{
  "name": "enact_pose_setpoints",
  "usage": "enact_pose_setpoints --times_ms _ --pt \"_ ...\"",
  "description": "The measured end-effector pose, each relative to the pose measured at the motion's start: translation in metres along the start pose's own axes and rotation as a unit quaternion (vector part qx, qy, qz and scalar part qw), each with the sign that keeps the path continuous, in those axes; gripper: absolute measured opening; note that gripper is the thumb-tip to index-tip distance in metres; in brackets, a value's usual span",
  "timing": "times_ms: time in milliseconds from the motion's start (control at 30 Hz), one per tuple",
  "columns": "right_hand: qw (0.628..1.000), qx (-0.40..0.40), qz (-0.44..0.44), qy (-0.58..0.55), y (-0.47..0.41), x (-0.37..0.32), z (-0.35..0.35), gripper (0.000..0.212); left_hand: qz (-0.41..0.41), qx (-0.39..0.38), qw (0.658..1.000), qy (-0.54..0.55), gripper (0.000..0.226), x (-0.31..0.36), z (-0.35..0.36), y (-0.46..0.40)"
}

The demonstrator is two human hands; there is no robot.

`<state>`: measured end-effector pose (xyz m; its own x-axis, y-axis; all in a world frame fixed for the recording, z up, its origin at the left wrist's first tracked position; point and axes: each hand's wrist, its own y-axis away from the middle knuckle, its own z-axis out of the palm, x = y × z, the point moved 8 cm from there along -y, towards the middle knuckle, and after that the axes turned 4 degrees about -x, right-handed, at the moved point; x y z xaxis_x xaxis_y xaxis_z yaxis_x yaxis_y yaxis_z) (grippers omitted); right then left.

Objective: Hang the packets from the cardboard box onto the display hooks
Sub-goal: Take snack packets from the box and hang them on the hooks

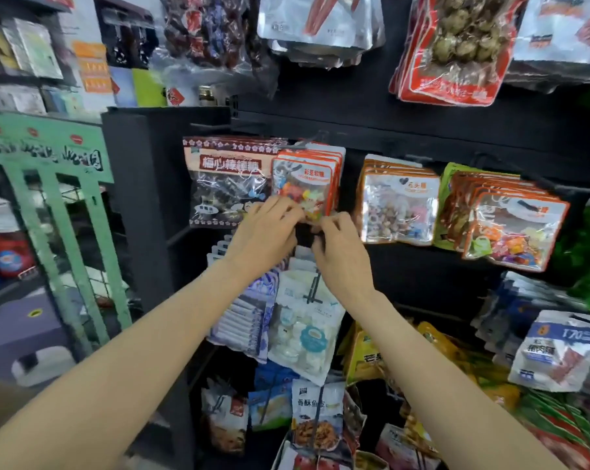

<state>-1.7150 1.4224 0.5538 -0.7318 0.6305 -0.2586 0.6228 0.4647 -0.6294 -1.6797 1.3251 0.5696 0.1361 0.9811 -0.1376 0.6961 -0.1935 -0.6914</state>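
Both hands are reaching up to a stack of orange candy packets (305, 184) hanging on a hook (315, 139) of the black display rack (405, 130). The left hand (270, 228) is curling its fingers onto the front packet's lower edge, and the right hand (341, 247) is pinching its bottom corner. A brown packet (226, 181) is hanging just beside it on the left.

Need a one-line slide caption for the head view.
Both hands, left and right, hold the orange candy packets hanging on the black rack.
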Motion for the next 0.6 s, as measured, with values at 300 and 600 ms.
enact_pose_setpoints --times_ms 300,600 --pt "0.949 -0.270 -0.029 -0.163 0.039 -0.170 0.177 0.015 -0.325 -0.123 0.937 0.041 0.022 -0.149 -0.015 0.230" --pt "0.820 -0.497 -0.038 -0.280 0.131 -0.356 0.316 0.020 -0.566 -0.225 0.793 0.008 0.018 -0.261 -0.042 0.468"
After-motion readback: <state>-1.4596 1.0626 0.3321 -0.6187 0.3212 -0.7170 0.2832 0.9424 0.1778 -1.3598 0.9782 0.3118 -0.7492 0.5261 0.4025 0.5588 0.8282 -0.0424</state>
